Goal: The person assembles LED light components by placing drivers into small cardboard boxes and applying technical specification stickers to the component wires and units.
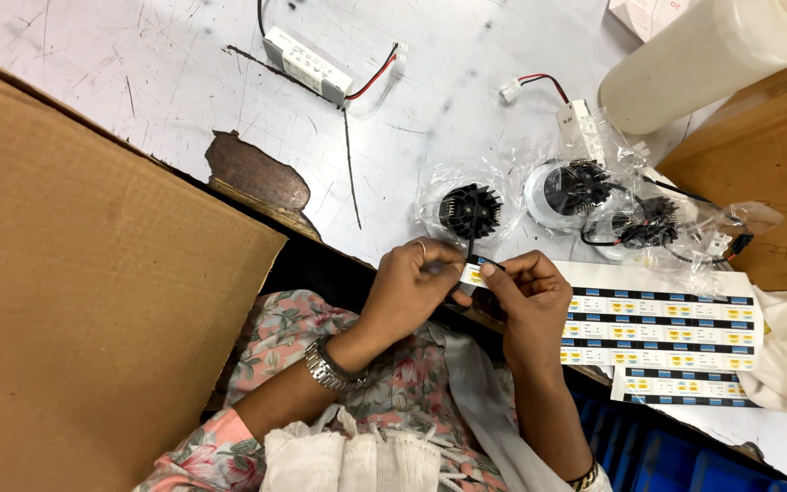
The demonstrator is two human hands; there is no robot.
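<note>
Head view, and the biggest thing in shot is the brown cardboard sheet (93, 301) filling the left side, lying over the scuffed white table (175, 73). Top right, a big cream plastic bottle (712, 55) lies tilted beside more cardboard. Below it, along the table edge, sits a sheet of stickers (667, 328) in yellow, blue and black rows. Above that sheet, three black finned lamp parts in clear bags: one (469, 210) just above the hands, two more (576, 187) (649, 223) to its right with wires trailing. Up top, a small white driver box (307, 64) with red and black leads. Centre frame, the left hand (407, 292) and right hand (526, 296) meet fingertip to fingertip, both pinched narrow on a small yellow and blue sticker (474, 271) and a thin black wire (472, 239) running up to the nearest bag.
</note>
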